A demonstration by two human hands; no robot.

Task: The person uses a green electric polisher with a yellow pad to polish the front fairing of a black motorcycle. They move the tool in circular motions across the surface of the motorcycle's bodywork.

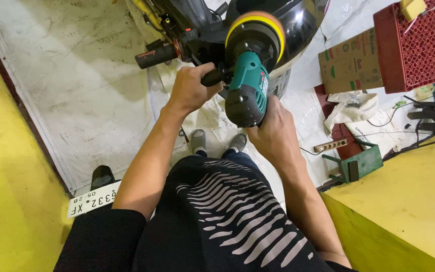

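Polisher point(247, 75) gripped by both hands against the black scooter panel point(298, 20).
Left hand point(190, 88) clasped its side handle, right hand point(273, 131) its body; bare floor sheet point(76, 75) lay left of it.

Both hands hold a green polisher against a glossy black motorcycle panel.

The left hand point(190, 88) grips the black side handle; the right hand point(273, 131) wraps the polisher point(247, 85) body, its yellow pad point(258, 22) touching the black panel point(303, 20). At far right stand a cardboard box point(351, 63) and a red crate point(411, 45).
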